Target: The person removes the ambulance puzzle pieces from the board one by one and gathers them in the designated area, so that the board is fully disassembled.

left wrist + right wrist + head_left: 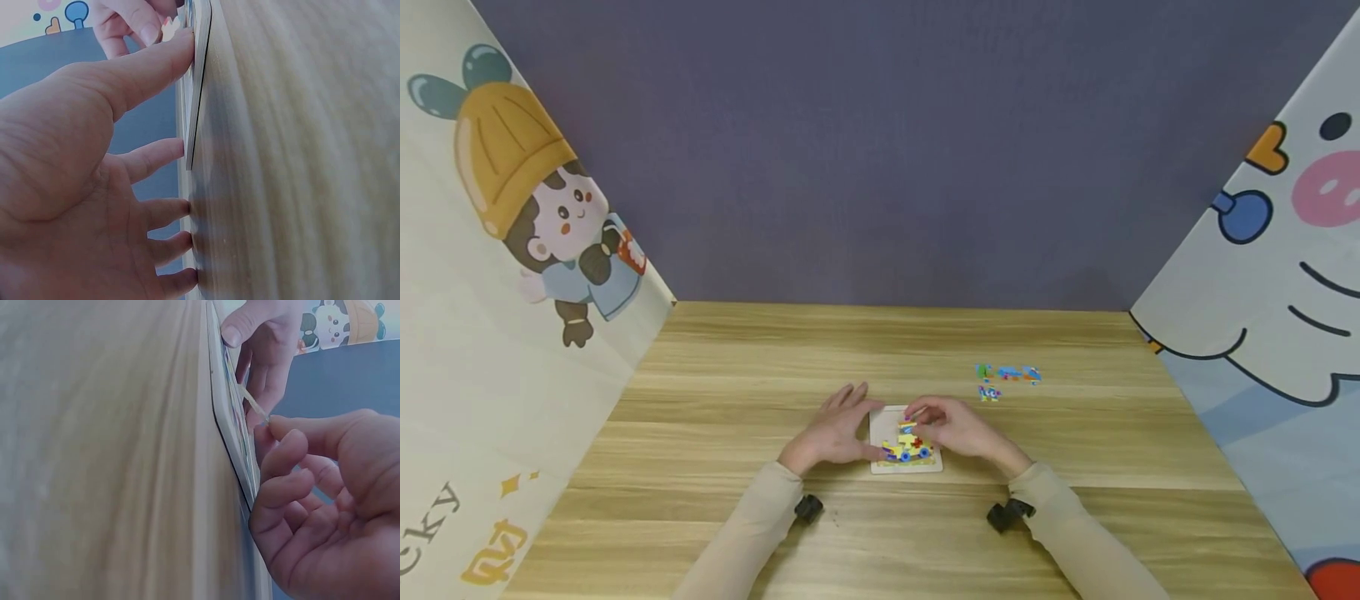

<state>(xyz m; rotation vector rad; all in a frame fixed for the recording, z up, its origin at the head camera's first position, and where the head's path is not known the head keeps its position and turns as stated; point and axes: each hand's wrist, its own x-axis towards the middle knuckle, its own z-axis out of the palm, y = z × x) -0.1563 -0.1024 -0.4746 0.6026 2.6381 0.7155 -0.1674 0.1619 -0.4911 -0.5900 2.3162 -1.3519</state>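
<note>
A small puzzle board point(887, 421) with a pale frame lies on the table, its lower part filled with yellow, blue and red pieces point(906, 452). My left hand point(838, 429) rests at the board's left side, thumb on its edge and fingers spread straight, as the left wrist view point(94, 169) also shows. Between thumb and index finger, my right hand point(958, 429) pinches a thin puzzle piece point(253, 402), tilted over the board in the right wrist view. The other fingers of that hand point(337, 500) are curled near the board's edge point(228, 440).
Several loose puzzle pieces point(1009, 372) lie on the wooden table point(737, 350) to the back right, with another colourful piece point(989, 392) just below them. A dark panel point(880, 167) stands behind the table, and printed panels stand at both sides.
</note>
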